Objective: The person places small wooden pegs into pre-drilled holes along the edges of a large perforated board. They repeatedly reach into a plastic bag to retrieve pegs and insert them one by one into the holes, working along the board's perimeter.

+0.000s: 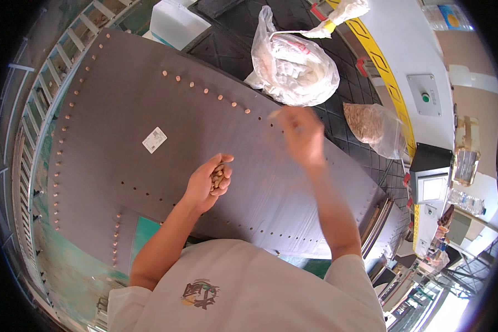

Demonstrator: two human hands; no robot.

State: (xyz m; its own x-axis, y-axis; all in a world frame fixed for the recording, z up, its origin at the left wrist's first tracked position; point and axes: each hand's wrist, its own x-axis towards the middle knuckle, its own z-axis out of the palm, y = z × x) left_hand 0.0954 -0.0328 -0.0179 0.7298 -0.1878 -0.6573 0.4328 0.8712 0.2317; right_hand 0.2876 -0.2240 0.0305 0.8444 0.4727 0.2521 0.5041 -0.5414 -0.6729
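Observation:
My left hand [209,182] is curled around a handful of short wooden dowels [218,178], above the middle of a dark grey-brown panel [182,128]. My right hand [301,130] is motion-blurred over the panel's far edge. A pale wooden dowel [275,114] seems to be pinched at its fingertips, close to an open hole [259,118]. From there a row of seated dowels [220,97] runs left, their ends standing above the surface. More dowels [59,153] line the panel's left end. Open holes [147,194] run along the near side, partly behind my left arm.
A white plastic bag [294,66] rests beyond the panel on a dark ridged surface [220,45]. Right of it lies a clear bag of dowels [363,124]. A machine with a yellow strip [382,66] and a green button [425,97] borders the right. A label [154,140] sticks to the panel.

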